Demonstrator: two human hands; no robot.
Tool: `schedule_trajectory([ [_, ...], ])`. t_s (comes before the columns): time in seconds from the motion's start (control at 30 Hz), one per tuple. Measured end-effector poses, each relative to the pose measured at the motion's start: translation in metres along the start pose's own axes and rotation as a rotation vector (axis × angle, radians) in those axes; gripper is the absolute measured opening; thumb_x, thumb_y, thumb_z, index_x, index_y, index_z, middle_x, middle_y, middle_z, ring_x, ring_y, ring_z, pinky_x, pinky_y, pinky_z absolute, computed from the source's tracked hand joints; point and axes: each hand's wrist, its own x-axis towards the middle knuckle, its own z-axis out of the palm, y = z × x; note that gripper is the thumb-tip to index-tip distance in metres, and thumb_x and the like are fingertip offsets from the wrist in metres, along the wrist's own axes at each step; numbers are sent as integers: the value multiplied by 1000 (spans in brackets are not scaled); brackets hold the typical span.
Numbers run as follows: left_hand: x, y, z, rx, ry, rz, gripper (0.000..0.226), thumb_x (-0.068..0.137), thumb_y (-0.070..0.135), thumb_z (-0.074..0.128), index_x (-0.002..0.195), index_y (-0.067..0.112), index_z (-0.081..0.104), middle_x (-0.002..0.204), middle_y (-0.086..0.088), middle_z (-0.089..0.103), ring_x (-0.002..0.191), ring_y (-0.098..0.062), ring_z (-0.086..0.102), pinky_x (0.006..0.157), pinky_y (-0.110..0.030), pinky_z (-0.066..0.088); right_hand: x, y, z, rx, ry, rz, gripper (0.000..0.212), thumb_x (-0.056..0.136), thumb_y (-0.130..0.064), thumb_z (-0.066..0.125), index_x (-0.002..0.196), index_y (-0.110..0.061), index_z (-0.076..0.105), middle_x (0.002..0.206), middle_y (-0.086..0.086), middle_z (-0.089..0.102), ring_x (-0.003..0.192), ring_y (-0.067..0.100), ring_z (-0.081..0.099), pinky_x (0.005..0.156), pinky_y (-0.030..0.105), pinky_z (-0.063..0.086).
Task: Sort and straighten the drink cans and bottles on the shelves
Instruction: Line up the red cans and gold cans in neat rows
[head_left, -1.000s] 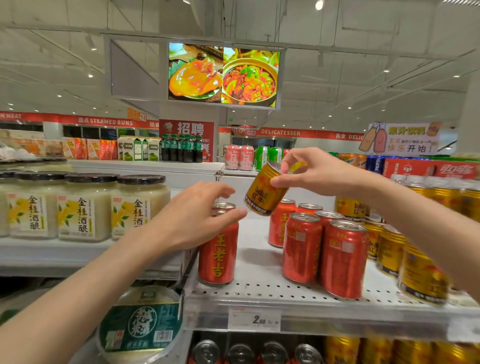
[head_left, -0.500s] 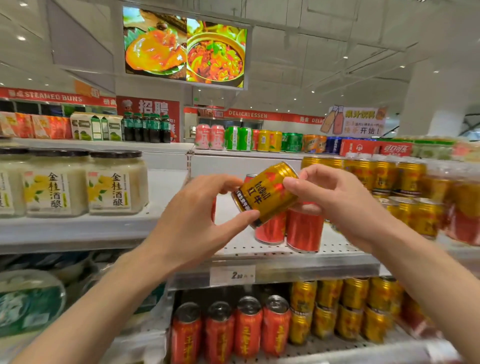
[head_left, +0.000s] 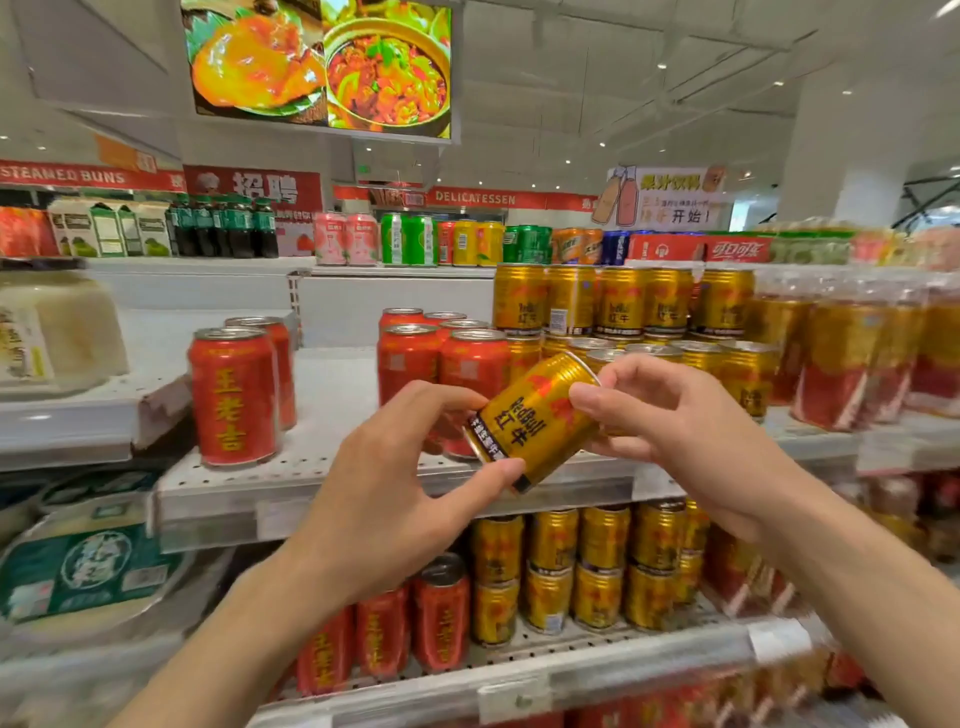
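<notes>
A gold drink can (head_left: 535, 421) is tilted, top up and to the right, in front of the middle shelf (head_left: 332, 467). My left hand (head_left: 384, 493) grips its lower end between thumb and fingers. My right hand (head_left: 680, 431) pinches its upper end. Two red cans (head_left: 234, 395) stand at the shelf's left. A group of red cans (head_left: 441, 358) stands behind my hands. Stacked gold cans (head_left: 623, 301) fill the shelf to the right.
White jars (head_left: 52, 332) sit on the left shelf, with a green-labelled tub (head_left: 88, 566) below. The lower shelf (head_left: 519, 675) holds red cans (head_left: 384, 634) and gold cans (head_left: 597, 566). Shrink-wrapped packs (head_left: 857, 358) crowd the right. Assorted drinks (head_left: 415, 239) line the top shelf.
My left hand left the red can and took the gold can's lower end. Both hands brought the gold can down and toward me, and the view shifted right and down.
</notes>
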Motion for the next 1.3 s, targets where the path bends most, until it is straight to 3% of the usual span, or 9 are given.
schedule_trajectory([
  [0.1, 17, 19, 41, -15, 29, -28, 45, 80, 54, 71, 116, 30, 61, 103, 18, 64, 94, -8, 65, 77, -24, 53, 7, 12, -44, 6, -5, -3, 38, 64, -49, 78, 81, -17, 64, 96, 10, 77, 97, 21, 75, 81, 33, 62],
  [0.27, 45, 44, 95, 5, 31, -43, 45, 79, 56, 69, 116, 33, 59, 105, 22, 62, 99, -8, 63, 74, -20, 53, 23, 29, -109, -25, -36, -19, 35, 67, -50, 78, 78, -21, 63, 99, 12, 76, 99, 23, 74, 85, 38, 62],
  [0.53, 72, 61, 139, 51, -8, -12, 50, 81, 60, 64, 119, 29, 59, 106, 21, 62, 99, -2, 62, 76, -20, 52, 35, 50, -164, -34, -45, -12, 39, 67, -52, 78, 81, -20, 63, 102, 12, 74, 99, 21, 74, 84, 36, 62],
  [0.7, 83, 60, 150, 97, -42, 40, 50, 83, 61, 61, 119, 27, 60, 106, 18, 60, 101, -1, 58, 81, -16, 48, 38, 49, -179, -129, -28, -33, 36, 71, -51, 76, 82, -19, 64, 101, 9, 74, 92, 21, 76, 79, 35, 64],
  [0.93, 103, 41, 142, 247, 22, 88, 43, 89, 51, 60, 119, 21, 63, 116, 7, 58, 112, -13, 54, 94, -34, 50, 53, 34, -201, -488, -15, -96, 36, 76, -59, 72, 92, -27, 64, 104, -7, 73, 70, 10, 74, 71, 33, 60],
  [1.13, 113, 23, 150, 354, -37, 84, 49, 87, 53, 57, 128, 25, 58, 131, 8, 55, 126, -11, 45, 107, -39, 41, 69, 45, -197, -703, -58, -107, 30, 80, -60, 72, 94, -35, 61, 118, -17, 64, 84, 8, 71, 84, 42, 60],
  [1.3, 121, 19, 161, 366, -154, 94, 57, 87, 57, 54, 136, 28, 52, 138, 11, 53, 131, -8, 42, 112, -41, 37, 76, 64, -189, -779, -86, -112, 30, 83, -61, 67, 99, -39, 55, 113, -15, 61, 80, 11, 69, 80, 41, 59],
])
